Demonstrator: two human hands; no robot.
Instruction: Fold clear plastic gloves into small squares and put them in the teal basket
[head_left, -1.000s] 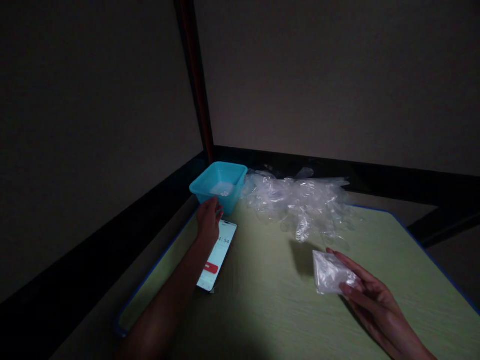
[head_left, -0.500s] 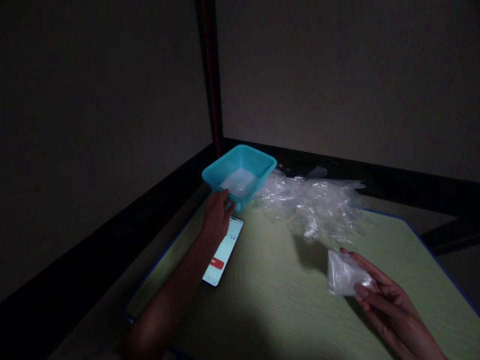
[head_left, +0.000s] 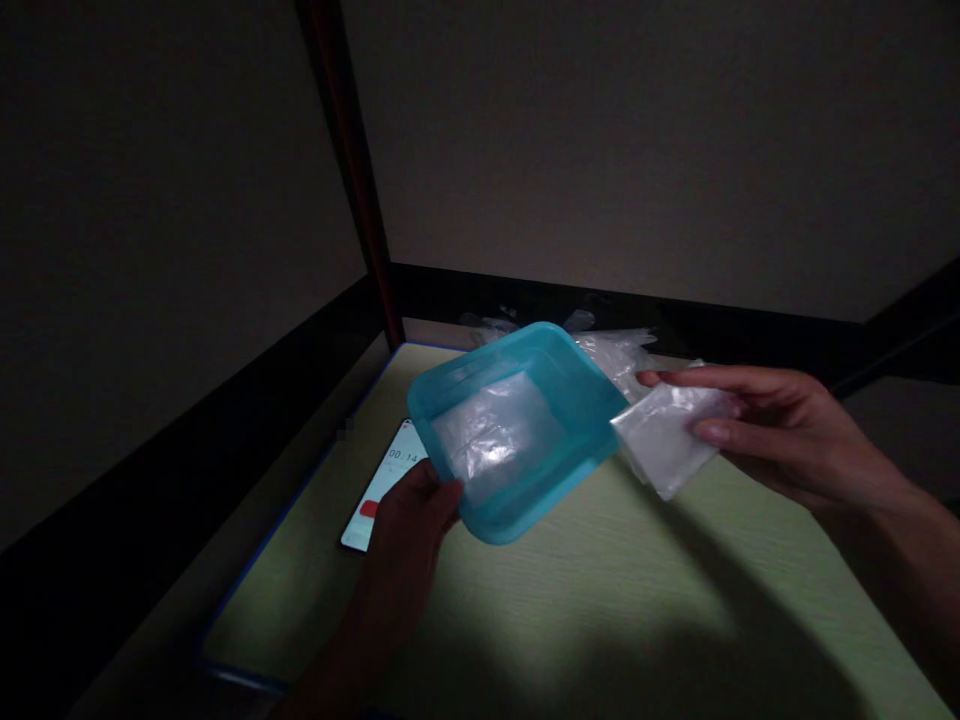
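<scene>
Tabletop (head_left: 570, 600) edged in blue spreads beneath a turquoise plastic tub (head_left: 581, 400), tilted in the left hand (head_left: 409, 530), thumb closed over its near-left rim, other fingers partly hidden. Crumpled clear plastic (head_left: 619, 355) lies behind; a lit smartphone (head_left: 390, 470) sits left. Folded clear plastic (head_left: 491, 430) rests inside. Right hand (head_left: 810, 430), nearly closed, pinches a smaller folded plastic packet (head_left: 660, 445), which points leftward from the fingertips to the tub's right rim.

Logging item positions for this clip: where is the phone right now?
In the head view, the phone lies on the left part of the green table, partly behind the left hand, just left of the blue basket.
</scene>
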